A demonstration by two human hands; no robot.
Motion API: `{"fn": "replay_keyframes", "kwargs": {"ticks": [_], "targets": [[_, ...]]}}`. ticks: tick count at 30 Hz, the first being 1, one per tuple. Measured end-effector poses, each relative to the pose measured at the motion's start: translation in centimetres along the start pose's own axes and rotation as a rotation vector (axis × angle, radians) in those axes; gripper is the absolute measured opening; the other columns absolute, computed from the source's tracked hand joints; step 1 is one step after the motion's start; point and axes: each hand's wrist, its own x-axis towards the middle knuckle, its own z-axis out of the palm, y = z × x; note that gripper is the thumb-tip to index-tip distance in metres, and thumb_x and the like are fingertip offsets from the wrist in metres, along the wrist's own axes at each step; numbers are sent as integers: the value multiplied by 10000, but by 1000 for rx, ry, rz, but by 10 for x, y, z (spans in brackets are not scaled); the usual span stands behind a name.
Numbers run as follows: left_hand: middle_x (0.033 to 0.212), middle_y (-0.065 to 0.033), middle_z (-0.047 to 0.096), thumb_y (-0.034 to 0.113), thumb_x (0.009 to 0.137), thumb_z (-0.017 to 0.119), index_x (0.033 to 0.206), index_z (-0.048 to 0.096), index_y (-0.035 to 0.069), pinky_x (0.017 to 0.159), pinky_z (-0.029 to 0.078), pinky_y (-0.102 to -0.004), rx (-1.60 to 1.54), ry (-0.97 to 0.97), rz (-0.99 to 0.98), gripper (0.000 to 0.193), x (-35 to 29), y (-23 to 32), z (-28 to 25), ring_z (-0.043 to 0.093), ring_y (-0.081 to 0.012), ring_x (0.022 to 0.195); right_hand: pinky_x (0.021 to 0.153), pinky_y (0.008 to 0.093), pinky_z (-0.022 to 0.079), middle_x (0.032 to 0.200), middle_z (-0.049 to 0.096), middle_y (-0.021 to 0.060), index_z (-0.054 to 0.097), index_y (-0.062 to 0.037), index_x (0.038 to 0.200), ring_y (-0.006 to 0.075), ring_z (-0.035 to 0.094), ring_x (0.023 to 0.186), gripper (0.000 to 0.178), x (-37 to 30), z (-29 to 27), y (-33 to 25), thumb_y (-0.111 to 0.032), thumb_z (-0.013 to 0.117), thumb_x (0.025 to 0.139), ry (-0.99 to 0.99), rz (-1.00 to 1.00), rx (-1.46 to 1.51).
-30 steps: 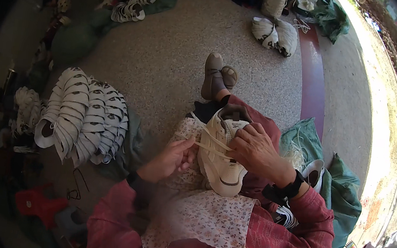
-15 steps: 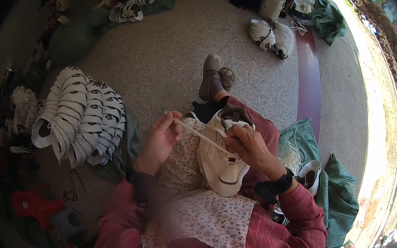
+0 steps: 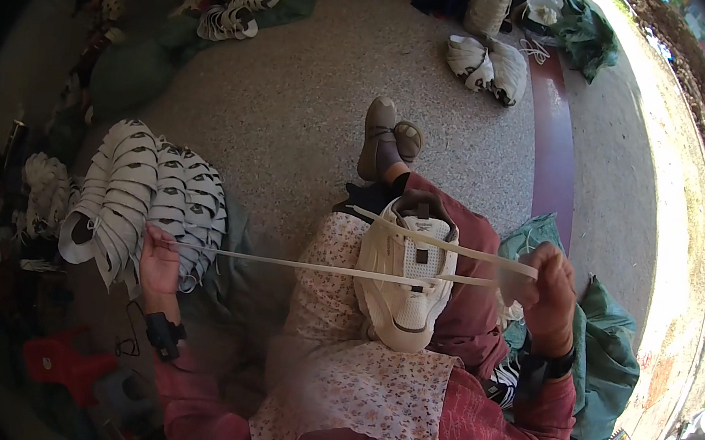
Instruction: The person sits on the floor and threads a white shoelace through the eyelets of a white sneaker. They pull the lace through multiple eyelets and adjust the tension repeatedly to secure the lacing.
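Note:
A cream sneaker upper (image 3: 399,308) rests on my lap, its toe toward me, over a floral apron (image 3: 323,290). A pale flat shoelace (image 3: 295,264) runs through an eyelet row near the toe and stretches out to both sides. Far out to the left, my left hand (image 3: 160,263) is closed on one end of the lace. My right hand (image 3: 551,295), slightly blurred, grips the lace to the right of the shoe. Another stretch of lace loops from that hand back across the shoe's opening.
Nested rows of white shoe uppers (image 3: 151,197) stand at my left. More uppers (image 3: 487,66) lie ahead on the speckled floor. A green sack (image 3: 608,345) and loose laces sit by my right side. A red object (image 3: 62,361) lies at lower left.
My hands have moved wide apart, left hand out to the left and right hand out to the right. The lace between them is now drawn long across the shoe.

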Motion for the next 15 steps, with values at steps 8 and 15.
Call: {"fn": "replay_keyframes", "kwargs": {"ticks": [8, 15], "targets": [[818, -15, 525, 159, 1074, 451, 1322, 546, -6, 560, 395, -244, 63, 116, 171, 312, -27, 38, -10, 437, -98, 638, 560, 289, 422, 628, 475, 7, 585, -46, 900, 132, 460, 528, 337, -104, -180, -72, -312, 481, 1077, 793, -122, -442], [587, 36, 351, 225, 1074, 473, 1133, 591, 2, 423, 246, -229, 679, 229, 133, 259, -5, -45, 87, 287, -54, 480, 670, 318, 518, 874, 693, 82, 684, 2, 1070, 174, 670, 761, 166, -60, -111, 0, -124, 647, 968, 547, 110, -1188]]}}
